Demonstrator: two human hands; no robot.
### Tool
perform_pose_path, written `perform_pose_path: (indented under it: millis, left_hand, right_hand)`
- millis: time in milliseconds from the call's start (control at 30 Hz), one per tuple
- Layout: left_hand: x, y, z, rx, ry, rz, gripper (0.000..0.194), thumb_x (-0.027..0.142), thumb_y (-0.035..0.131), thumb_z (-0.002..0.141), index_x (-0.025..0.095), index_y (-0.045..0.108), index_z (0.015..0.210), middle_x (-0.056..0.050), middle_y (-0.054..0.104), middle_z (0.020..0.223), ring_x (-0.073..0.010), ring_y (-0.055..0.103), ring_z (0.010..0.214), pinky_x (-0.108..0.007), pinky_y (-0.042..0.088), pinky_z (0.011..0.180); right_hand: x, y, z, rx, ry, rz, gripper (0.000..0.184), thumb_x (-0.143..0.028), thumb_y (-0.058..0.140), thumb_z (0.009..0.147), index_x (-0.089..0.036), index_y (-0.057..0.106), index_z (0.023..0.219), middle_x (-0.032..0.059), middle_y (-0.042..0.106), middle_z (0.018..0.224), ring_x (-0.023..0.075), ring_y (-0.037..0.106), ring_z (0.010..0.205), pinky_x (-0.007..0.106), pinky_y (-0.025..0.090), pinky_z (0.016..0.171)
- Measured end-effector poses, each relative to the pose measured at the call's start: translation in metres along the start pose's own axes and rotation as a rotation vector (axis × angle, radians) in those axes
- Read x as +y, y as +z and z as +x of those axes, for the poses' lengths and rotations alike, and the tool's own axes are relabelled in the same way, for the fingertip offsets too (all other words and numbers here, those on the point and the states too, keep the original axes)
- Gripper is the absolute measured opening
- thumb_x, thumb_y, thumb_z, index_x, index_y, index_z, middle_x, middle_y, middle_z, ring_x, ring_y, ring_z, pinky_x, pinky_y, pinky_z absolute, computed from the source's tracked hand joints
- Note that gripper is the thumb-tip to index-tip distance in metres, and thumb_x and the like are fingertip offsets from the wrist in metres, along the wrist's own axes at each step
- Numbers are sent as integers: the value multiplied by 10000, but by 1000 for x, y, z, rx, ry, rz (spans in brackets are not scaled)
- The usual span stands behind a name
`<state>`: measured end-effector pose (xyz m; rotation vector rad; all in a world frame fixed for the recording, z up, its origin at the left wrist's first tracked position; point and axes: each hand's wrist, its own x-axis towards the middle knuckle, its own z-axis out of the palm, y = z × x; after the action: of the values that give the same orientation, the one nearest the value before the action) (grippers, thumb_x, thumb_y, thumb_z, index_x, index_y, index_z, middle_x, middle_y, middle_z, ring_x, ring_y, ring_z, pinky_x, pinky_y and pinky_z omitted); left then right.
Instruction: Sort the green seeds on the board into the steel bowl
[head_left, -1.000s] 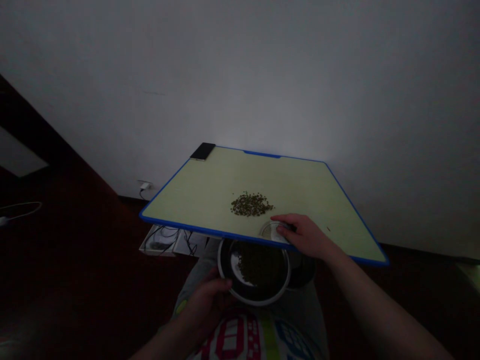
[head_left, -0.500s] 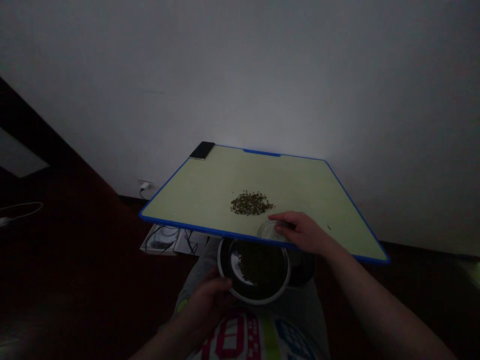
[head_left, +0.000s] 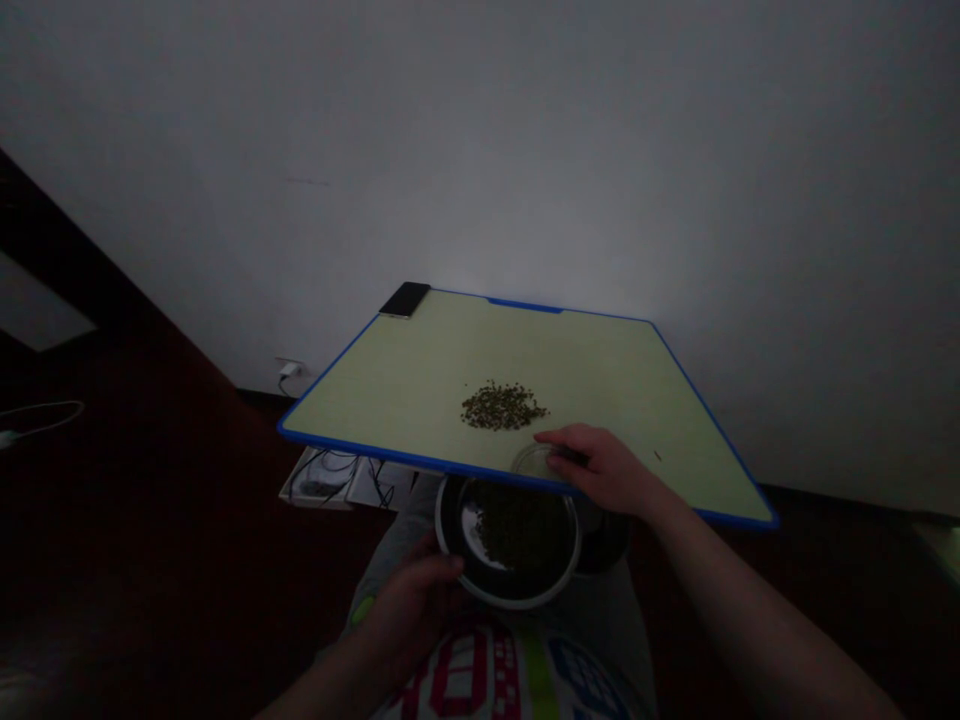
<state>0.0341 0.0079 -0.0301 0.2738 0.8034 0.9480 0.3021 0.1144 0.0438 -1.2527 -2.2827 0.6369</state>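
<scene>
My left hand grips the near left rim of a round metal bowl, its thumb over the edge. Small dark grains fill much of the bowl, which is over my lap below the board's front edge. My right hand is closed on a clear round dish or lid at the front edge of the pale board; which of the two it is I cannot tell. Just beyond that hand lies a loose pile of brownish grains, spread thin on the board.
A black phone lies at the board's far left corner. One small reddish-brown bit sits on the right side. Below the board's left front is a white box with cables. Behind stands a wall with a plugged-in charger.
My right hand and the clear round piece have shifted slightly left along the board's front edge. The left hand, bowl and grain pile stay as they were.
</scene>
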Motion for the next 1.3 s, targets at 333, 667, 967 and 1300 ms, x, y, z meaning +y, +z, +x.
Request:
perform_pose_path:
  millis: [333,667,967,1300]
  left_hand:
    - [-2,-3,2,11,32,-33,396,53,744,665,183,771,1039,-93,845,1016,-292,779,940,-384,611,850]
    - [-2,-5,1,-25,4,-28,383,69,715,702,187,749,1065,-98,841,1040,-319,776,1009,-427,602,909]
    - [-2,-6,2,-15,-14,-15,393,77,724,698,189,743,1074,-97,846,1030,-311,792,899,-451,625,841]
    - [-4,-8,3,-12,15,-18,426,46,708,676,203,743,1071,-77,847,1025,-292,786,964,-433,609,910]
  right_hand:
    - [11,-6,-8,51,99,53,365,-291,582,905,-229,761,1218,100,786,1128,247,725,1003,402,565,890]
    - [37,-30,-9,182,348,-221,400,-337,575,889,-198,766,1212,51,769,804,206,675,669,325,526,641]
    - [41,-42,23,131,437,-431,396,-278,567,918,-180,746,1258,107,797,909,264,737,852,372,550,808]
    - [42,-36,41,181,454,-455,411,-274,547,946,-157,712,1303,146,789,1056,291,729,1004,404,535,913]
